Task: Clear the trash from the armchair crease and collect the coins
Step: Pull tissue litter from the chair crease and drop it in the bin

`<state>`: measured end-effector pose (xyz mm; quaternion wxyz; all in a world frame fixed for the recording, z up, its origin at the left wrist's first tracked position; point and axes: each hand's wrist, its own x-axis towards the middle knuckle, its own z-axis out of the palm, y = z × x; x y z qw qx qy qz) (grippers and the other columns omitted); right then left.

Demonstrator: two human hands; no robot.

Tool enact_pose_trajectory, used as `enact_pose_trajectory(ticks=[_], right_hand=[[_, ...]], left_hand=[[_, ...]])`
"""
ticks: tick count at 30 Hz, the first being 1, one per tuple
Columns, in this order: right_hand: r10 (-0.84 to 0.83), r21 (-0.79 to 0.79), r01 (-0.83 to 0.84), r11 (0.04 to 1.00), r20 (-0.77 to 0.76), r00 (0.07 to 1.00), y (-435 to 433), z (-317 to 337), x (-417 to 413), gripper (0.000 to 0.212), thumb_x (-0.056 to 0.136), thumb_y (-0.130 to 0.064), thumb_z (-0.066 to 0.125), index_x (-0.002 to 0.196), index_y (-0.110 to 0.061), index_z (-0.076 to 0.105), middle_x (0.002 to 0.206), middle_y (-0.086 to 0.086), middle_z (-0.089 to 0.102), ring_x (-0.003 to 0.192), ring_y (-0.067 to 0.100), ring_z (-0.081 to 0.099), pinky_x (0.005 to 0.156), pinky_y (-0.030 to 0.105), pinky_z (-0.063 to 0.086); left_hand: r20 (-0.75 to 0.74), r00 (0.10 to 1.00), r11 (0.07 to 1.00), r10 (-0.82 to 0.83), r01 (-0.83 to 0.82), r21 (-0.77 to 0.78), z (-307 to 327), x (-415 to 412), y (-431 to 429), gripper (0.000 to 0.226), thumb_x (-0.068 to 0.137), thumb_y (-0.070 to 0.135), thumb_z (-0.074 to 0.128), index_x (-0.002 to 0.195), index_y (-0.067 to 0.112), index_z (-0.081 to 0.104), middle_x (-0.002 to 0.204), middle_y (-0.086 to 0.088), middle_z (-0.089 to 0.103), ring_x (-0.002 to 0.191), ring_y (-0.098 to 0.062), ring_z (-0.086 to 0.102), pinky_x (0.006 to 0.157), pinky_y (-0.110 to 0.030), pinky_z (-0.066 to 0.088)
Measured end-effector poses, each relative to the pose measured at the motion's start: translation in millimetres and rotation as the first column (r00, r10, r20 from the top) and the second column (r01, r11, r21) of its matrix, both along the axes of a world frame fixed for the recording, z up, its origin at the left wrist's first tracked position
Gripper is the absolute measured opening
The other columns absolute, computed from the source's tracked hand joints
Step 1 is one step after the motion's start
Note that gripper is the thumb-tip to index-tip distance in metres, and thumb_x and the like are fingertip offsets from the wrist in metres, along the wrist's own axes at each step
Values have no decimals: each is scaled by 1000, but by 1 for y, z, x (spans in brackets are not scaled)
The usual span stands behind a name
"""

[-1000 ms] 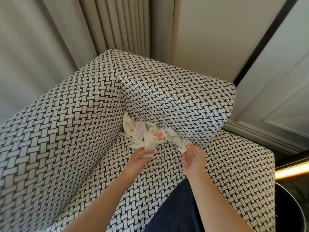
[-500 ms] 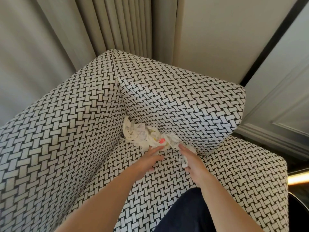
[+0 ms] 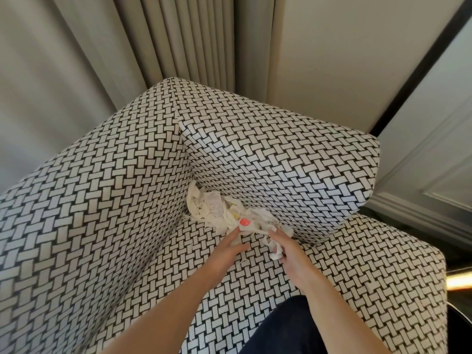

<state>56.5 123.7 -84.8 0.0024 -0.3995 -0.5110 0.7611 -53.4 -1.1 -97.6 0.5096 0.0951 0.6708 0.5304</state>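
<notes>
Trash (image 3: 224,213) is found wedged in the armchair (image 3: 102,213) crease, at the inner corner where the back, the armrest (image 3: 281,159) and the seat (image 3: 344,272) meet. It is made up of crumpled white paper and shredded strips, with a printed receipt (image 3: 214,203) near the top and a small orange-red scrap (image 3: 244,222) at the front edge. Coins cannot be made out in the heap. The left hand (image 3: 224,254) is laid palm down on the seat, its fingers extended and loosely spread, the fingertips touching the near edge of the paper just below the orange-red scrap; nothing is gripped by it. The right hand (image 3: 288,249) is placed just beside it, fingers partly curled, and a white paper strip (image 3: 274,247) is seen hanging against the fingers; whether that strip is pinched or merely touched cannot be told. Pleated curtains (image 3: 178,42) are noted behind the armchair, and a panelled wall (image 3: 429,159) to the right.
</notes>
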Motion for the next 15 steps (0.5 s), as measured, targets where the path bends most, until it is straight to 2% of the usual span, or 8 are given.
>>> enact_pose_trajectory(ticks=[3, 6, 7, 10, 12, 15], right_hand=[[9, -4, -9, 1000, -36, 999, -2, 4, 2, 49, 74, -48, 60, 121, -34, 57, 129, -7, 51, 122, 14, 40, 115, 44, 20], [40, -8, -41, 999, -82, 996, -4, 4, 4, 67, 64, -57, 62, 126, -32, 57, 120, -14, 52, 116, 10, 39, 116, 44, 19], [53, -13, -55, 998, -105, 993, -5, 4, 4, 66, 64, -58, 63, 126, -34, 57, 119, -17, 55, 115, 8, 41, 114, 42, 22], [25, -51, -35, 998, -179, 984, -8, 7, 5, 41, 67, -53, 65, 106, -43, 69, 96, -25, 67, 90, 4, 49, 100, 28, 35], [-11, -66, -3, 998, -204, 979, -8, 6, 7, 34, 74, -46, 62, 106, -37, 71, 89, -22, 69, 82, 7, 49, 97, 29, 37], [-46, -64, 34, 997, -191, 981, -7, 6, 11, 40, 76, -43, 62, 110, -24, 70, 85, -11, 67, 85, 11, 53, 95, 31, 41]], left_hand=[[40, 999, 1000, 30, -30, 8, -2, 0, -4, 70, 85, 23, 63, 144, 32, 27, 152, 8, 23, 130, -11, 29, 103, -33, 28], [76, 995, 997, 65, -68, 35, -2, -1, -7, 68, 85, 20, 60, 144, 30, 28, 152, 5, 24, 133, -16, 31, 100, -33, 28], [85, 994, 996, 69, -73, 46, -2, -1, -8, 68, 85, 19, 59, 145, 30, 28, 151, 3, 25, 133, -18, 31, 101, -34, 27], [105, 991, 993, 77, -85, 79, 2, 1, -7, 68, 85, 19, 58, 144, 32, 28, 143, 4, 34, 125, -18, 36, 98, -34, 24], [107, 989, 991, 100, -109, 81, 5, 3, -7, 67, 84, 20, 57, 144, 31, 29, 139, 5, 41, 118, -14, 42, 95, -34, 25], [101, 987, 986, 128, -138, 96, 6, 5, -13, 60, 86, 19, 56, 141, 29, 36, 132, 10, 45, 112, -9, 46, 92, -32, 31]])
